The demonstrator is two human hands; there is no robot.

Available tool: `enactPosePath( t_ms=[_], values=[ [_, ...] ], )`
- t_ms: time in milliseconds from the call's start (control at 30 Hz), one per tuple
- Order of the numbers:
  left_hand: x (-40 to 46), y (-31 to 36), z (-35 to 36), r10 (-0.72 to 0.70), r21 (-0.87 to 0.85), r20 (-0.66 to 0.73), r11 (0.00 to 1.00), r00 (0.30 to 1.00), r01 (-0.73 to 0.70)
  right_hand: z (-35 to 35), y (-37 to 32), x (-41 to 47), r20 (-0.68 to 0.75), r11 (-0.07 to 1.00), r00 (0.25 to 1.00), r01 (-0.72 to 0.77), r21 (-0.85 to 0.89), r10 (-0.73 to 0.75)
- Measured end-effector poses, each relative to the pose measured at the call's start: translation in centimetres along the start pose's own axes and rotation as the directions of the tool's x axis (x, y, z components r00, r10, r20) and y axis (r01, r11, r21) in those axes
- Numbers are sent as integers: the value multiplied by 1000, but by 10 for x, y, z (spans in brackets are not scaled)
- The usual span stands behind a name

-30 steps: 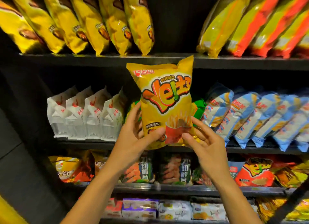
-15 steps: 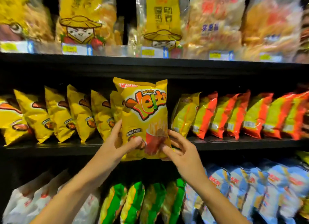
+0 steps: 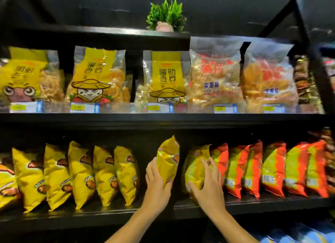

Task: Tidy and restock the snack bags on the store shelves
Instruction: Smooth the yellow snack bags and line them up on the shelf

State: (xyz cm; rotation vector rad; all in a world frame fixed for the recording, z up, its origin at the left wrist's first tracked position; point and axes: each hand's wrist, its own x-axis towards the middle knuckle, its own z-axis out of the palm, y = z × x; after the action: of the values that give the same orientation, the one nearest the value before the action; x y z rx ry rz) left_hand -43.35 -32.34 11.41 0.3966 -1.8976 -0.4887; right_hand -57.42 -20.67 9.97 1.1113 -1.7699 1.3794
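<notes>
left hand (image 3: 156,183) grips a yellow snack bag (image 3: 168,160) edge-on in the shelf (image 3: 253,203) gap near the front edge; right hand (image 3: 208,184), fingers spread, steadies the neighbouring bag (image 3: 194,167). released early, it could topple forward.

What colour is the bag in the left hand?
Yellow bag, gripped by the left hand; head view.

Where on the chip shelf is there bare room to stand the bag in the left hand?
The one open gap lies between the plain yellow bags and the yellow-green bag that the right hand touches; the left hand holds the yellow bag right there. The red-and-green bags stand packed edge to edge. The front lip of the shelf is bare but narrow.
</notes>
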Motion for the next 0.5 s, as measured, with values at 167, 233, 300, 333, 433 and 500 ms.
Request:
enactPosePath(
  t_ms=[167,233,300,333,433,500],
  values=[
    [22,-24,18,-67,7,28,998,997,67,12,7,0,27,994,1000,-10,-112,13],
    [25,-27,23,-75,5,62,997,995,74,13,8,0,22,990,1000,-16,-143,19],
    [27,-26,28,-91,-3,116,996,989,92,15,9,1,18,987,1000,-19,-157,22],
    [28,-25,30,-88,-7,145,996,985,90,16,10,2,18,986,1000,-18,-163,21],
    [29,-21,37,-91,-46,255,993,963,106,18,13,3,10,987,1000,-6,-158,8],
    [29,-19,39,-109,-35,319,991,941,126,20,15,3,5,989,1000,3,-146,-2]
  ],
)
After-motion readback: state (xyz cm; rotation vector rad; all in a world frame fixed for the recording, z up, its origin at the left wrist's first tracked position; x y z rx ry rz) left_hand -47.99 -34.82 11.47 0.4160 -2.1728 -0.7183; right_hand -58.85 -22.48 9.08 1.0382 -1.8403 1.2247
